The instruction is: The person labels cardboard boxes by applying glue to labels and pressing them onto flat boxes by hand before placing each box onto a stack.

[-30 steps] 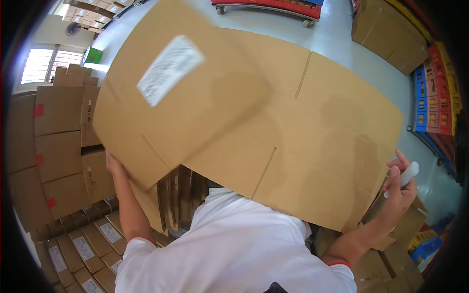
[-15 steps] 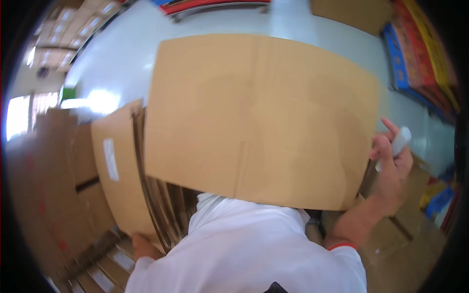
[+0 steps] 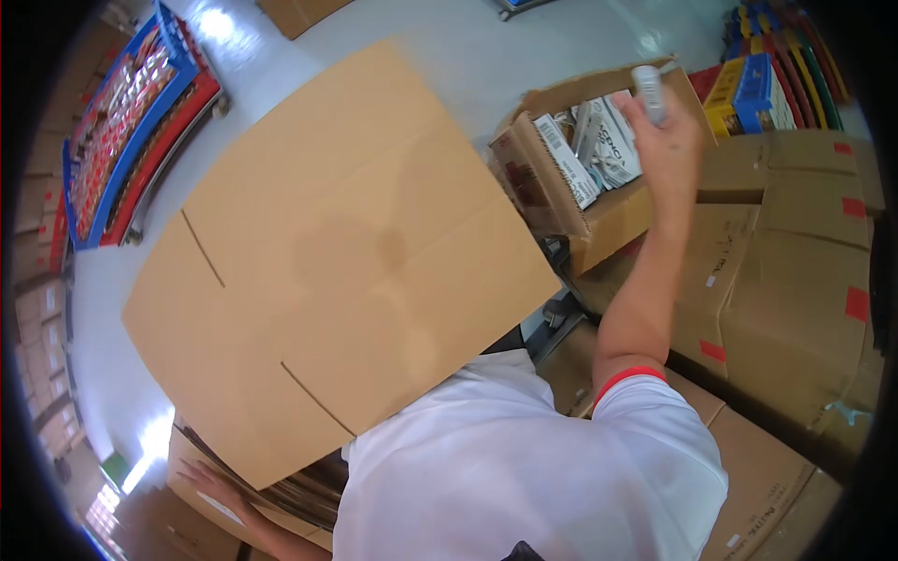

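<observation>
At two o'clock, the right hand [image 3: 672, 145] is gripping a white marker [image 3: 648, 92] by an open carton [image 3: 613, 230]; at eight, the left hand [image 3: 213, 483] is resting spread on folded boxes [image 3: 192, 450] — perhaps for steadying. A cardboard sheet [image 3: 346, 271] is lying toward nine.

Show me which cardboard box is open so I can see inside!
It's the box by the right hand, with white printed packs showing inside. The boxes with red tape look closed.

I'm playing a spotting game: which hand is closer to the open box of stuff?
Right. The right hand is over the open box, holding a white marker; the left hand is across the big cardboard sheet.
</observation>
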A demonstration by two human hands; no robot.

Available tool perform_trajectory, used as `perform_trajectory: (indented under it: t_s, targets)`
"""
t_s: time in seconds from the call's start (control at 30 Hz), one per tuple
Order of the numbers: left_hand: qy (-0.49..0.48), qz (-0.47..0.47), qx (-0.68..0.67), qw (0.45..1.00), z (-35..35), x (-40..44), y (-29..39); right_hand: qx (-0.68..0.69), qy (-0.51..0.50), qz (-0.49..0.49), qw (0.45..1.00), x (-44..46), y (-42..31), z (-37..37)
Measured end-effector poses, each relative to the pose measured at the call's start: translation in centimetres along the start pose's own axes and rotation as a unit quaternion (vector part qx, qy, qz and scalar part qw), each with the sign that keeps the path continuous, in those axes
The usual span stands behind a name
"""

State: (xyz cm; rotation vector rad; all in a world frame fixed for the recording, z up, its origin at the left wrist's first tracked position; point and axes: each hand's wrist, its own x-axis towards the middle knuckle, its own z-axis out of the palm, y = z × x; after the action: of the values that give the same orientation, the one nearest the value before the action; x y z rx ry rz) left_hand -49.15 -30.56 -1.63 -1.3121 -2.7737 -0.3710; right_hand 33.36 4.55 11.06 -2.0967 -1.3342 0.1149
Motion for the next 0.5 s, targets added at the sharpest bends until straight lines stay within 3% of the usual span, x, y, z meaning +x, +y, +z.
perform_trajectory:
  t_s: [0.13, 0.27, 0.37, 0.43, 0.5]
  targets:
    - [-0.043, -0.04, -0.013, 0.998, 1.0, 1.5, 0.1, -0.13, -0.045, -0.085, 0.987, -0.7, 7.8, 5.5]
    - [-0.028, -0.064, -0.011, 0.997, 0.2, 2.9, -0.3, -0.181, -0.113, -0.092, 0.973, -2.1, 8.7, 9.5]
    - [0.011, 0.008, 0.004, 1.0, 0.0, 3.9, -0.4, -0.179, -0.119, -0.062, 0.975, -2.2, 8.5, 10.7]
    - [-0.074, 0.061, 0.062, 0.993, 0.3, 3.9, 2.0, -0.193, -0.122, -0.061, 0.972, -1.9, 8.6, 11.1]
    - [-0.081, 0.078, 0.064, 0.992, 0.1, 1.7, 7.1, -0.188, -0.126, -0.064, 0.972, -2.0, 9.7, 11.7]
